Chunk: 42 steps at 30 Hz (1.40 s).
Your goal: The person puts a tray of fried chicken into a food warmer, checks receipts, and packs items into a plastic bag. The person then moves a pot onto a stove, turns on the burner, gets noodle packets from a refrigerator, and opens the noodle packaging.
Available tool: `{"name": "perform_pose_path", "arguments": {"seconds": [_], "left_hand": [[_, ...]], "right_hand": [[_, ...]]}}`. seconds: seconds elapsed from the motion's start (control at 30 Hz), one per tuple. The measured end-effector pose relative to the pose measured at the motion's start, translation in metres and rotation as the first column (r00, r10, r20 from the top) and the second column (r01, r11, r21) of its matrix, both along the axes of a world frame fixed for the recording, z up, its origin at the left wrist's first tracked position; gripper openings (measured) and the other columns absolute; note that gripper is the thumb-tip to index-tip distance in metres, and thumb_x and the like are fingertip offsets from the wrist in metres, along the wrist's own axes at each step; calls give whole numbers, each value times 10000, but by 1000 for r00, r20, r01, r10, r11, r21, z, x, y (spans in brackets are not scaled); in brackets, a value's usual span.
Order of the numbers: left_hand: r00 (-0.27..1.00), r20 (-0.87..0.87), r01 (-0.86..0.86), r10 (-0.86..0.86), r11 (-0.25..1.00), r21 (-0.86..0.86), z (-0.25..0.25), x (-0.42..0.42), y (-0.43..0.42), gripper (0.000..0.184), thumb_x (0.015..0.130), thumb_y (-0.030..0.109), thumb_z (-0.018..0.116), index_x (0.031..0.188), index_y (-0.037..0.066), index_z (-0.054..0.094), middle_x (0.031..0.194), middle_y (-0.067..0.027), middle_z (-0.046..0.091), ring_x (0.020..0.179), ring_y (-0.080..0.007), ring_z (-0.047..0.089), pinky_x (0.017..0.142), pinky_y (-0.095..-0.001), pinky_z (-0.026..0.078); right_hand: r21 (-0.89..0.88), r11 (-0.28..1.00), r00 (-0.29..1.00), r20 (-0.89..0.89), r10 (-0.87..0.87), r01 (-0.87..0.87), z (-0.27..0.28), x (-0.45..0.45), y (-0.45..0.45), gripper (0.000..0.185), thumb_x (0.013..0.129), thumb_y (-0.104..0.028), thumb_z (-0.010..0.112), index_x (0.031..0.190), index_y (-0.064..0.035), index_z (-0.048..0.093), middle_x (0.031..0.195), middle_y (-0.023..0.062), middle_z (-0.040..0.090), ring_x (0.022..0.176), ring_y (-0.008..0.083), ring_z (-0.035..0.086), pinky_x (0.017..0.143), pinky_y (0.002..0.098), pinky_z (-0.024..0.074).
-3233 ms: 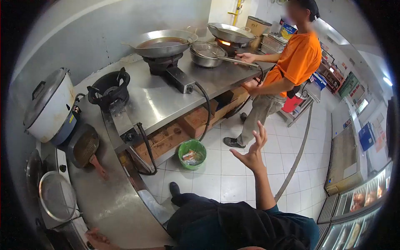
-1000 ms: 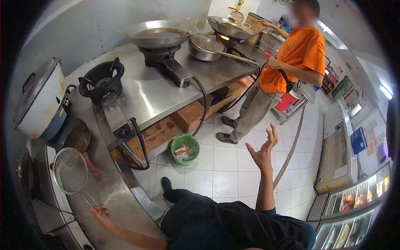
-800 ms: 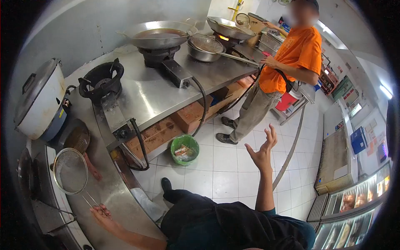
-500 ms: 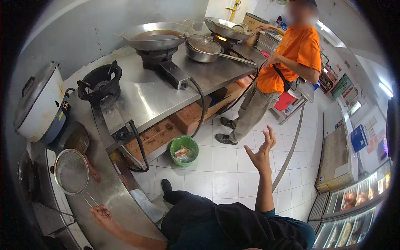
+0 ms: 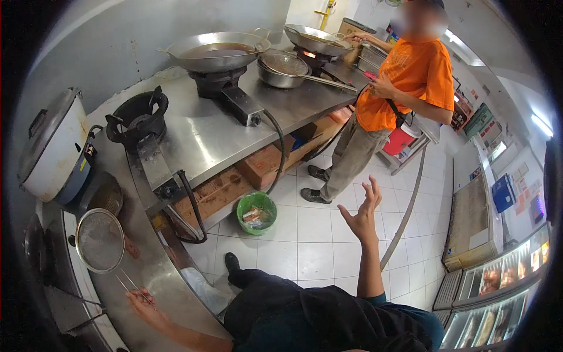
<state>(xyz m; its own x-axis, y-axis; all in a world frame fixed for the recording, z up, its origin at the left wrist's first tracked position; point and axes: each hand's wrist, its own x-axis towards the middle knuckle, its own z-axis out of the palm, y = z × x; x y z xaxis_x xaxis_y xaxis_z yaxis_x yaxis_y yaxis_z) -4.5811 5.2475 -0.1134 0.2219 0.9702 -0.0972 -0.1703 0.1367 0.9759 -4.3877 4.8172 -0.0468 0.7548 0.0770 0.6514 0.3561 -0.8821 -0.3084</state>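
At the lower left, my left hand [image 5: 144, 305] is closed around the thin wire handle of a round mesh strainer [image 5: 100, 241]. The strainer is over the steel counter [image 5: 158, 287], its rim overlapping the view of a dark pan [image 5: 107, 193] with a reddish handle. My right hand [image 5: 362, 212] is raised over the tiled floor with its fingers apart and nothing in it. A green-lined bin [image 5: 257, 213] stands on the floor to the left of that hand.
A person in an orange shirt [image 5: 410, 76] stands at the far wok [image 5: 316, 40], holding a utensil in it. A nearer wok [image 5: 217, 53] with dark liquid, a strainer on a bowl [image 5: 281, 75], a bare burner [image 5: 138, 120] and a large white pot [image 5: 56, 146] surround the counter.
My left hand, previously without the strainer, has taken hold of its handle and lifted it. The other person has moved an arm to the far wok. Lately, my hands have hardly moved.
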Motion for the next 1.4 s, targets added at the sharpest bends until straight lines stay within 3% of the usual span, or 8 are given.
{"name": "perform_pose_path", "arguments": {"seconds": [0.2,0.7,0.8,0.87,0.93,1.03,1.27,1.4], "left_hand": [[999,20,-29,30,999,-43,6,3,-3,286,818,399,408,692,142,422,612,9,465,499,-39,346,465,-165,246],[1000,28,2,-1,999,-40,-5,-1,3,271,827,379,408,694,143,424,602,10,471,485,-37,347,446,-165,250],[1000,5,-18,18,999,-40,-4,-1,3,270,821,386,416,695,148,426,600,13,472,483,-36,351,438,-163,247],[999,-38,-5,4,1000,-27,-3,-3,3,284,818,401,412,731,132,443,627,7,472,526,-47,368,485,-178,264],[994,-100,36,-38,999,-23,-4,-7,3,335,817,423,399,801,97,474,683,-7,472,613,-69,400,585,-210,299],[994,-103,20,-21,1000,-10,3,-5,-4,336,819,420,399,809,94,479,702,-17,475,614,-70,403,585,-205,303],[999,1,49,-49,997,-66,-3,-8,3,326,820,412,405,812,97,486,701,-1,470,610,-66,402,591,-194,302],[998,15,58,-58,995,-80,-14,-11,10,324,813,419,417,806,102,485,698,2,469,607,-67,402,595,-195,303]], "right_hand": [[-10,1000,1000,-5,25,-25,-1,1,4,817,499,-66,722,1147,-114,227,1254,158,193,1142,327,199,924,418,221],[-8,994,994,-24,109,-109,2,1,11,877,456,-131,752,1171,-144,244,1258,154,189,1140,360,182,919,435,223],[-69,982,982,53,181,-177,26,6,10,949,411,-187,777,1185,-151,228,1276,155,171,1157,361,153,930,445,198],[-165,962,936,244,253,-217,64,15,9,1044,359,-259,797,1209,-172,197,1289,166,148,1182,358,108,945,456,165],[-233,960,906,353,234,-157,100,19,7,1133,335,-376,798,1232,-194,129,1292,178,130,1202,349,45,954,468,137],[-295,952,839,493,230,-88,141,19,8,1200,350,-466,776,1229,-192,6,1279,212,83,1200,369,33,954,500,109],[-444,896,791,544,280,-11,179,8,19,1167,358,-424,786,1205,-213,11,1281,216,107,1191,366,125,950,508,137],[-407,902,771,525,359,-143,169,12,22,1113,381,-369,787,1193,-226,38,1247,217,196,1191,348,141,951,491,160]]}}
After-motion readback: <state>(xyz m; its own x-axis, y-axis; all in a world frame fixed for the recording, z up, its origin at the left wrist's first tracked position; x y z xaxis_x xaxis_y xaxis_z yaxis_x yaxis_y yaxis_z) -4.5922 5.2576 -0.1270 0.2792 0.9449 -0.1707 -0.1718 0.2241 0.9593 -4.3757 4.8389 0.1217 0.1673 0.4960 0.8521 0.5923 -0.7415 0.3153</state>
